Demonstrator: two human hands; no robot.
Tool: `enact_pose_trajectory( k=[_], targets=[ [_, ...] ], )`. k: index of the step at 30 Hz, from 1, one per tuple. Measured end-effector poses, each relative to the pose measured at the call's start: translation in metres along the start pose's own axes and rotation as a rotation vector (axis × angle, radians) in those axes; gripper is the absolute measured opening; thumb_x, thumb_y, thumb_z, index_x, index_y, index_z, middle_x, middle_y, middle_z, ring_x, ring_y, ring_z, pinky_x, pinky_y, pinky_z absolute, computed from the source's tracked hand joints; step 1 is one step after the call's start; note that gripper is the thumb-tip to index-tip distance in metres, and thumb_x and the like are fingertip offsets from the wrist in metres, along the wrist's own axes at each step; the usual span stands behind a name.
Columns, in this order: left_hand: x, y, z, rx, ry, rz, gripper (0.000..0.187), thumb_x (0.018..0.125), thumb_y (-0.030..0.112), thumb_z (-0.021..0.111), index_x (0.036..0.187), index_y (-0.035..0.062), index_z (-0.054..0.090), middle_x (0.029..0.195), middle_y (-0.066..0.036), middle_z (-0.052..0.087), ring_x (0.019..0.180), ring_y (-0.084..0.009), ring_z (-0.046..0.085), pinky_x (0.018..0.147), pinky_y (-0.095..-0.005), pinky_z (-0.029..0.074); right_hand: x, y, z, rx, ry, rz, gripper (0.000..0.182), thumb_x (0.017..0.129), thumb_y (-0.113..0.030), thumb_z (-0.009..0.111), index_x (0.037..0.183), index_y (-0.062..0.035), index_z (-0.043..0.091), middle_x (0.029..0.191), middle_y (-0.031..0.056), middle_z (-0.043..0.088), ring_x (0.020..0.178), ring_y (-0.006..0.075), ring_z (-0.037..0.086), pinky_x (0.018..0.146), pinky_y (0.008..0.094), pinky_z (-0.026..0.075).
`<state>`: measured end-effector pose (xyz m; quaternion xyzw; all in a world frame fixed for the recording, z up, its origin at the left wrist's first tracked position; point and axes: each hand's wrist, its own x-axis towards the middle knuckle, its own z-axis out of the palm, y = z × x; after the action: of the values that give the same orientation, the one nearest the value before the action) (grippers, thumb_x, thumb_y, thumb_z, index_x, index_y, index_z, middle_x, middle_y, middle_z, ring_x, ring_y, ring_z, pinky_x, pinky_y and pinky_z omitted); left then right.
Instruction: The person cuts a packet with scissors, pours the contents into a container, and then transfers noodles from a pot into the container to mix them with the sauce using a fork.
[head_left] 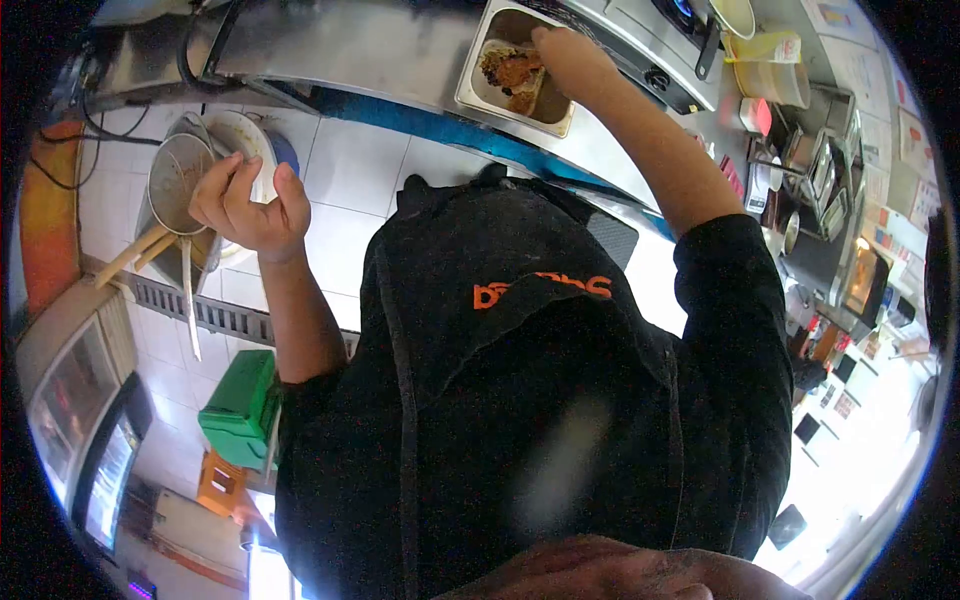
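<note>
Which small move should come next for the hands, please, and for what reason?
I would probably bring the left hand to the near rim of the metal pan, to steady it. That hand looks empty and is away from the pan, while the right hand is at the pan's right side, close to the brown food. What its fingertips touch is hard to see.

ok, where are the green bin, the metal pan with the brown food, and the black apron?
Green bin (pixel 236 398): head view, side wall.
Metal pan (pixel 513 119): head view, edge nearest the body.
Black apron (pixel 455 235): head view, cloth beyond the orange lettering.
</note>
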<state>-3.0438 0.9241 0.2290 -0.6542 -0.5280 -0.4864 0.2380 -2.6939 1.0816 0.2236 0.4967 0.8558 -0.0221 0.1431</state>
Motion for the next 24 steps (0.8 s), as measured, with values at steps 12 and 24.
enact_pose_trajectory(
  k=[12, 24],
  targets=[
    [-0.028, -0.014, -0.013, 0.046, -0.002, -0.076, 0.022, 0.083, 0.029, 0.067, 0.091, 0.0092, 0.060, 0.098, -0.007, 0.059, 0.088, -0.0238, 0.050, 0.076, -0.0357, 0.037, 0.028, 0.001, 0.019, -0.059, -0.081, 0.102, 0.019, 0.089, -0.012, 0.047, 0.099, -0.0025, 0.061, 0.100, 0.0205, 0.066, 0.094, 0.0374, 0.065, 0.079, 0.0464, 0.054],
    [-0.035, -0.019, -0.008, 0.010, -0.020, -0.147, 0.027, 0.081, 0.029, 0.071, 0.093, 0.0080, 0.060, 0.101, -0.007, 0.059, 0.092, -0.0242, 0.047, 0.079, -0.0350, 0.036, 0.014, -0.004, 0.021, -0.126, 0.130, 0.076, 0.024, 0.088, -0.016, 0.050, 0.107, -0.0008, 0.052, 0.104, 0.0232, 0.063, 0.094, 0.0410, 0.063, 0.083, 0.0494, 0.050]
  ],
)
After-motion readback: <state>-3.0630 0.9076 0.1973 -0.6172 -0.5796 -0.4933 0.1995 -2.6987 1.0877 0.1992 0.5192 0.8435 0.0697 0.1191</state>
